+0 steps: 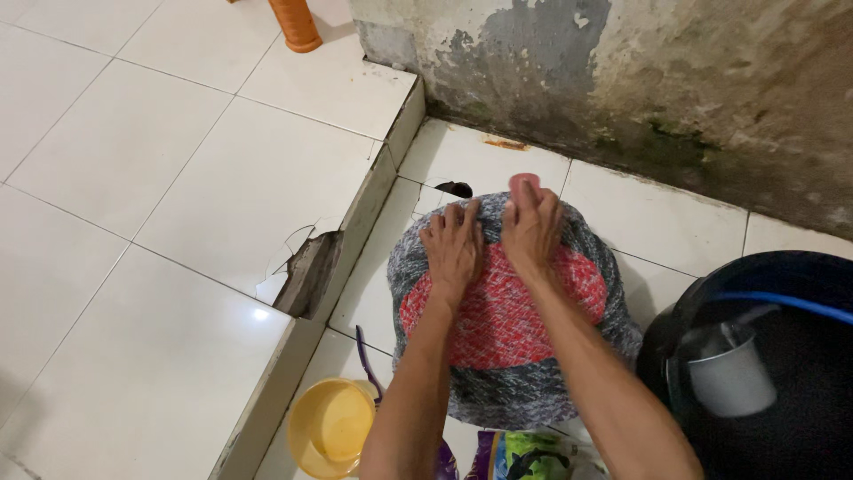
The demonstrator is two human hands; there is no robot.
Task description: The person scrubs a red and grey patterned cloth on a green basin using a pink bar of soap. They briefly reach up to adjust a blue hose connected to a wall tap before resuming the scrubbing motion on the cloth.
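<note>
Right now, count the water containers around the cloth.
3. A yellow bowl lies on the floor left of the left arm; a black bucket stands at the right; a grey scoop sits inside that bucket. Others may lie out of view.

My left hand (453, 244) and right hand (531, 227) press side by side on the rug (506, 329) spread over the lower floor (657, 218), the bar of soap (525, 183) under my right fingers. Raised step (178, 178) left, wall (666, 80) behind, bucket (764, 356) right with a scoop (729, 373) in it. Bowl (330, 427) near my left elbow.
</note>
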